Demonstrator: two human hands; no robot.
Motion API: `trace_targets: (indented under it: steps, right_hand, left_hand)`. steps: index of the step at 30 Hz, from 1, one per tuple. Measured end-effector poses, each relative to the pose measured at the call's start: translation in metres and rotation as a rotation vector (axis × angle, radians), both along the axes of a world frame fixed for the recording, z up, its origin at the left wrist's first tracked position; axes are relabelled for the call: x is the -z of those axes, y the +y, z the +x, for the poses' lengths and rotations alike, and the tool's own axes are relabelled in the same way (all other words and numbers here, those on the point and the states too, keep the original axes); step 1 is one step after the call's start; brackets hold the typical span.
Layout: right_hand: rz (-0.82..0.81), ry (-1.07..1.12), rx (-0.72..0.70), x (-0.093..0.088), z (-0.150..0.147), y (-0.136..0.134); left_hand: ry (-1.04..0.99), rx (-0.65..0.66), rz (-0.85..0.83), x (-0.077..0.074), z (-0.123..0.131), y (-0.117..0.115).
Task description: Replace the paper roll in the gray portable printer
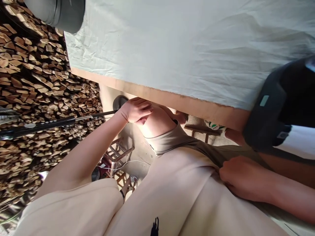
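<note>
My left hand (137, 110) rests on my bare left knee (157, 123), below the table edge. Its fingers are curled together, and nothing shows in them. My right hand (240, 175) lies in my lap, closed in a loose fist against the hem of my beige shirt (177, 183). The undersides of its fingers are hidden, so I cannot see whether they grip the cloth. Both hands are apart from the table (159, 95), which has a whitish, creased cloth (172, 49) over its top.
A grey, rounded object (59, 14) stands at the table's far left corner. On the right, a bulky black object (265, 111) overlaps the table edge. A black pole (61, 123) slants in from the left, before stacked firewood (22, 65). A wooden stool (118, 152) stands below.
</note>
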State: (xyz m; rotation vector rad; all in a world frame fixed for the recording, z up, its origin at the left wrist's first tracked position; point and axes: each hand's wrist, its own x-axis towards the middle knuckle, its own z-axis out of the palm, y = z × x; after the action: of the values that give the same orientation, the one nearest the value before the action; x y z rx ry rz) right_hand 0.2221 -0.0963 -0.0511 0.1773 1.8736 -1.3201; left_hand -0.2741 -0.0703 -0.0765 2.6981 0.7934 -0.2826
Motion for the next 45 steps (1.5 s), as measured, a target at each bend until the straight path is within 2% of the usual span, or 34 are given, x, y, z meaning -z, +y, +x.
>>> trace_targets:
  steps: [2, 5, 13, 17, 24, 28, 33, 36, 40, 45]
  right_hand:
    - [-0.016, -0.078, -0.083, -0.005, -0.001, 0.001]
    - [-0.014, -0.121, -0.120, -0.010, -0.004, 0.003]
    - [0.004, -0.153, -0.097, -0.011, -0.002, -0.002]
    - [0.006, -0.169, -0.079, -0.013, -0.005, -0.003]
    - [0.028, -0.168, -0.043, -0.010, -0.001, -0.005]
    - [0.045, -0.152, -0.015, -0.007, 0.002, -0.007]
    - [0.054, -0.093, -0.005, -0.011, 0.003, -0.006]
    - [0.072, -0.058, -0.005, -0.007, 0.007, -0.012]
    - [0.097, -0.021, 0.014, 0.006, 0.015, -0.025]
    - [0.112, 0.011, 0.032, 0.015, 0.020, -0.032]
  left_hand:
    - [0.001, 0.006, -0.011, -0.003, 0.002, 0.001]
    - [0.005, 0.012, -0.013, -0.003, 0.004, 0.000]
    - [0.006, -0.014, 0.016, 0.020, -0.003, -0.004]
    - [-0.012, 0.001, 0.027, 0.023, -0.003, -0.001]
    - [-0.031, 0.084, 0.046, 0.019, 0.003, 0.008]
    - [-0.031, 0.117, 0.073, 0.007, 0.011, 0.016]
    - [-0.028, 0.157, 0.065, -0.006, 0.015, 0.024]
    - [-0.035, 0.154, 0.059, -0.005, 0.016, 0.024]
    - [-0.020, 0.125, 0.061, -0.002, 0.017, 0.021]
    - [0.029, 0.156, 0.045, -0.004, 0.015, 0.023]
